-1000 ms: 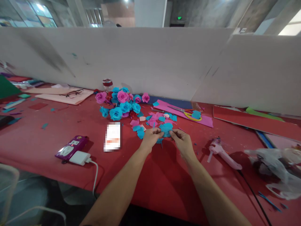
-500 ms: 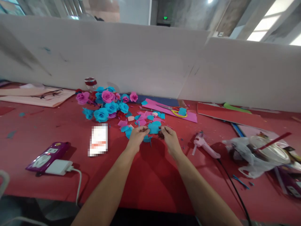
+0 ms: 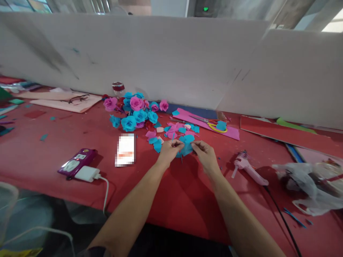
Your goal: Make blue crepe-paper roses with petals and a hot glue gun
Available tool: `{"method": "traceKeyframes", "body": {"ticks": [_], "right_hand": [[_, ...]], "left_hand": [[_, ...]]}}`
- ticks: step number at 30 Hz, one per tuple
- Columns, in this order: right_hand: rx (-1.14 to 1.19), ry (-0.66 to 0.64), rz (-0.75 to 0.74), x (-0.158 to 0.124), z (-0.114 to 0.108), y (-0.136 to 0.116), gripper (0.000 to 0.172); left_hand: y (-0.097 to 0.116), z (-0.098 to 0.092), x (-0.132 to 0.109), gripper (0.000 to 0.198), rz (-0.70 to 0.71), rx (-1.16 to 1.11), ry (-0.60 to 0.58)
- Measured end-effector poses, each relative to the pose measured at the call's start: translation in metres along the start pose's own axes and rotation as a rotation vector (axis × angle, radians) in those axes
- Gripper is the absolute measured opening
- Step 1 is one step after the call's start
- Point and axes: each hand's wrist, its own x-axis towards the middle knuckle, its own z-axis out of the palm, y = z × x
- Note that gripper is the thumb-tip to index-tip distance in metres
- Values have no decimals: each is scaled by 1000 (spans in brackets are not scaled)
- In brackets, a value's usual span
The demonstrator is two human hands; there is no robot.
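Fingertips of my left hand are pinched on the near left edge of a blue paper petal. My right hand is closed at the petal's right edge, thumb and fingers together. More blue paper pieces lie just beyond and beside the hands, partly covered by them. A loose heap of pink petals spreads farther back. Behind it, to the left, stands a bunch of blue and pink paper roses.
A pink glue gun lies right of my hands, its black cord running forward. Yellow-handled scissors rest on pink paper. A plastic bag sits far right. Left are a blurred white rectangle and a purple power strip with a white charger.
The view has turned left and down, so everything on the table sits farther right. Both hands stay at the blue petal, which now looks more tilted between them.
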Motion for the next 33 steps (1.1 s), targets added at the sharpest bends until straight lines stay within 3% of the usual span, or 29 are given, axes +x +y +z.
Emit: {"method": "traceKeyframes", "body": {"ticks": [5,9,15,21,26,33], "right_hand": [[-5,-85,29,-3,4,-2,32],[-18,-23,-40,-2,4,1,27],[-48,-37,-49,1,-1,6,30],[-77,-86,-48,0,0,5,29],[-82,106,-31,1,-6,-4,22],[40,424,18,18,-36,-2,19]], "left_hand": [[0,1,0,6,-3,-38,23],[0,1,-2,9,19,15,12],[-3,2,-2,10,113,131,-62],[1,3,-4,6,36,38,20],[2,-1,-2,8,92,21,91],[3,-10,2,29,82,78,306]]}}
